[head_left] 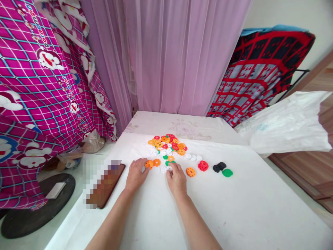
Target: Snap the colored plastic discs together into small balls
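Note:
A loose pile of notched plastic discs (166,142), orange, red, white and green, lies on the white-covered table. My left hand (135,174) rests at the near left of the pile, thumb and fingers apart, tips beside an orange disc (149,164). Another orange disc (156,162) lies just right of that one. At the pile's near edge, my right hand (177,178) has its fingers bent down over white discs (162,169) and a green disc (168,163). Its thumb and forefinger look apart; its other fingers are partly hidden.
Right of my right hand are sorted groups: orange discs (190,172), red discs (203,165), white discs (194,157), black discs (219,167) and green discs (227,173). A phone (106,184), partly pixelated, lies left. A white plastic bag (286,125) hangs by the table's right edge.

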Action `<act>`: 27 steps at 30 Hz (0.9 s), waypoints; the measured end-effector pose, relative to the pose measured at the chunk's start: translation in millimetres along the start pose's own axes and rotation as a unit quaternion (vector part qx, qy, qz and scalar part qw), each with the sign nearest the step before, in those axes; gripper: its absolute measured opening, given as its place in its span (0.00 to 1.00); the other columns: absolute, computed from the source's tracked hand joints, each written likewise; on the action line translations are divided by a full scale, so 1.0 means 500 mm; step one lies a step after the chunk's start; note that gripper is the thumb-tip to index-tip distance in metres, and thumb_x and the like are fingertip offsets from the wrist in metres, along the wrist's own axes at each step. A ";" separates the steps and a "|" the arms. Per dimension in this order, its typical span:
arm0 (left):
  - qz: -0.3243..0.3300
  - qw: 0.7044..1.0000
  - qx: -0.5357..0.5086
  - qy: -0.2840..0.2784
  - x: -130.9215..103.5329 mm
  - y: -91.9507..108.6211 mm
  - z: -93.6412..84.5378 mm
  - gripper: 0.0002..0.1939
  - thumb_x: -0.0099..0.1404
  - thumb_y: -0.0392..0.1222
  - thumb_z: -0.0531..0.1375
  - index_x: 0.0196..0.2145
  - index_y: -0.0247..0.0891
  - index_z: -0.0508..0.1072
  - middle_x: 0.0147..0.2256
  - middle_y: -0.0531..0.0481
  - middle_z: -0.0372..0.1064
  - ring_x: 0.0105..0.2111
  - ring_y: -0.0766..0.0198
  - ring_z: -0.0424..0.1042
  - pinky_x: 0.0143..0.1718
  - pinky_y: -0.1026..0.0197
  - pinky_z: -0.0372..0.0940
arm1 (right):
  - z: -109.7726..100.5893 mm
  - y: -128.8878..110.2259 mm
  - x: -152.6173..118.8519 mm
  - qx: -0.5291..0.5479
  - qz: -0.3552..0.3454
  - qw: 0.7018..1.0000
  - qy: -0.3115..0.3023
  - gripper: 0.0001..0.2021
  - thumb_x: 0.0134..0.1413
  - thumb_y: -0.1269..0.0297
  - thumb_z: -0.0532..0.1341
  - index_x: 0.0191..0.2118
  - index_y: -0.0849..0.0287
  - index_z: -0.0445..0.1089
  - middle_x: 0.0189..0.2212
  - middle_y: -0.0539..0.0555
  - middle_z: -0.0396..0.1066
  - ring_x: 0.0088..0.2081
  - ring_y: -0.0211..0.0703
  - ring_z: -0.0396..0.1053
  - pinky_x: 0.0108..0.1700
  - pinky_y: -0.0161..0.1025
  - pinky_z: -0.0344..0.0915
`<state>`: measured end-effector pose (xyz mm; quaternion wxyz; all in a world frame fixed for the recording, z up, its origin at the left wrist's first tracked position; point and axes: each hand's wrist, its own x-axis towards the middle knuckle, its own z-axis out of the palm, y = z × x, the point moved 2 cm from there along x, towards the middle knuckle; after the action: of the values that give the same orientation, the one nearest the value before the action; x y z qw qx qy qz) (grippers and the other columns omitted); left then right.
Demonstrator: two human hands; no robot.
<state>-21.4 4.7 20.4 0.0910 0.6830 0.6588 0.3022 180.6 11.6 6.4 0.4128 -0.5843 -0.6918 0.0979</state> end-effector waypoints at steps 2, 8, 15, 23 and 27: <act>0.009 0.999 -0.017 0.036 0.002 -0.004 -0.003 0.13 0.59 0.43 0.57 0.42 0.42 0.74 0.51 0.44 0.71 0.54 0.50 0.66 0.57 0.43 0.56 | -0.002 0.004 0.000 0.013 0.001 1.000 0.022 0.17 0.51 0.69 0.54 0.48 0.58 0.69 0.46 0.58 0.67 0.42 0.43 0.68 0.45 0.39 0.66; -0.053 0.981 -0.153 0.111 -0.007 0.005 -0.019 0.13 0.61 0.50 0.55 0.32 0.41 0.76 0.33 0.47 0.76 0.34 0.59 0.74 0.40 0.56 0.68 | -0.019 -0.021 -0.008 0.010 -0.049 0.999 0.011 0.14 0.54 0.67 0.55 0.45 0.57 0.70 0.41 0.55 0.69 0.37 0.40 0.69 0.42 0.37 0.67; -0.084 0.934 -0.347 -0.006 -0.030 0.079 0.019 0.15 0.58 0.52 0.59 0.28 0.37 0.77 0.26 0.51 0.74 0.26 0.65 0.71 0.30 0.65 0.66 | -0.033 -0.066 -0.028 -0.039 -0.166 0.985 0.003 0.23 0.49 0.60 0.63 0.52 0.60 0.67 0.46 0.59 0.69 0.48 0.47 0.67 0.50 0.42 0.65; -0.116 0.939 -0.322 0.013 -0.027 0.063 0.010 0.20 0.58 0.58 0.57 0.27 0.38 0.77 0.25 0.50 0.74 0.26 0.63 0.72 0.31 0.63 0.66 | -0.061 -0.043 -0.027 -0.052 -0.127 0.990 0.008 0.15 0.51 0.61 0.60 0.45 0.58 0.69 0.39 0.56 0.70 0.42 0.46 0.67 0.47 0.42 0.64; -0.154 0.950 -0.261 0.079 -0.020 0.009 -0.008 0.22 0.58 0.60 0.55 0.33 0.39 0.77 0.28 0.49 0.75 0.30 0.61 0.73 0.36 0.61 0.67 | -0.117 0.045 -0.022 -0.116 -0.045 0.989 0.079 0.16 0.52 0.58 0.59 0.46 0.58 0.70 0.41 0.58 0.69 0.44 0.48 0.65 0.48 0.44 0.62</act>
<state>-19.2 -6.7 23.2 0.2590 0.4995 0.6592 0.4988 236.9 -11.7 24.8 0.3992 -0.6025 -0.6894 -0.0482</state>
